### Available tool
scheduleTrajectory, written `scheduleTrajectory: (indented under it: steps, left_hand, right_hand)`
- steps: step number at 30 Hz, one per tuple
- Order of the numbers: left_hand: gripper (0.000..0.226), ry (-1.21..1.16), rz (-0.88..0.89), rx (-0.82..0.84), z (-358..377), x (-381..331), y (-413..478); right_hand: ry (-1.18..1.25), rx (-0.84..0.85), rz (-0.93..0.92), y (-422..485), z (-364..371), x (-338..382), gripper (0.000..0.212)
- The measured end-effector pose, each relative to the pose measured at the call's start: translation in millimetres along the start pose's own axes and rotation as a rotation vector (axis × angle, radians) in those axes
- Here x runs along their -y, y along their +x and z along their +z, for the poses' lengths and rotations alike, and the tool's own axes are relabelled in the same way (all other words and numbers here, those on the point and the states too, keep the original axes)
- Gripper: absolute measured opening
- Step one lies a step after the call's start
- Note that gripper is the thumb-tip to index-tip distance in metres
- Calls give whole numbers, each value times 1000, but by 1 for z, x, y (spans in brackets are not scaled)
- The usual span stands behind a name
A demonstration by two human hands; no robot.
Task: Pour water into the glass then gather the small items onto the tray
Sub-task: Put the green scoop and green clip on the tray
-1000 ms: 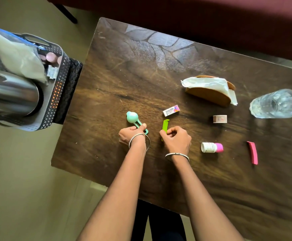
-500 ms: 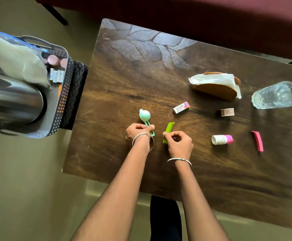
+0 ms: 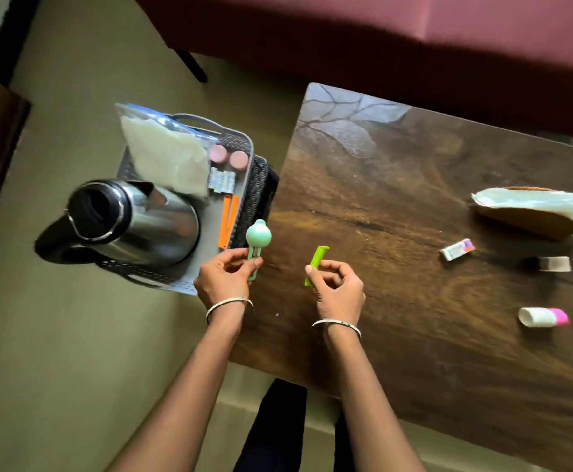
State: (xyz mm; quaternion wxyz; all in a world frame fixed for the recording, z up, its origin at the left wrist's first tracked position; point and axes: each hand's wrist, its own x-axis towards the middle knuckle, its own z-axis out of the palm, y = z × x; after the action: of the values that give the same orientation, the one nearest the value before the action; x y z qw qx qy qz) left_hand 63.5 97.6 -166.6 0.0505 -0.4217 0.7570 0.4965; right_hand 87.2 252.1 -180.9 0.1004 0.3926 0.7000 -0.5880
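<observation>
Both hands have left the dark wooden table and moved left. The left hand now holds the mint-green round-headed plastic clip raised at the rim of the grey perforated tray. The right hand follows, pinching the lime-green plastic clip above the table's left edge. The view has swung left too, and the water glass is out of frame.

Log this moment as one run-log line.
left hand: holds mint-green round-headed item by tray edge | right hand: pinches lime-green clip over table | on table: small box, tape roll, pink-capped bottle
</observation>
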Motion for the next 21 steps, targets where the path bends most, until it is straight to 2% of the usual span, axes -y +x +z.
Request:
scheduleTrajectory:
  steps: [6,9,14,17,21]
  left_hand:
    - [20,35,44,-128,-28,-8,62]
    - [23,204,79,-145,-28,-11,83]
    - [29,495,108,-166,-15,-7,98]
    - [34,517,91,-149,-7,2,104]
    - [25,519,143,-177,4,13,111]
  right_hand:
    - [-96,136,-103,-1,65,26,22]
    - [-95,196,-118,3,89,37,21]
    - [-73,184,-142,14,111,39,19]
    - [-59,176,-129,18,114,35,19]
    - [-67,165,-126,20,111,28,19]
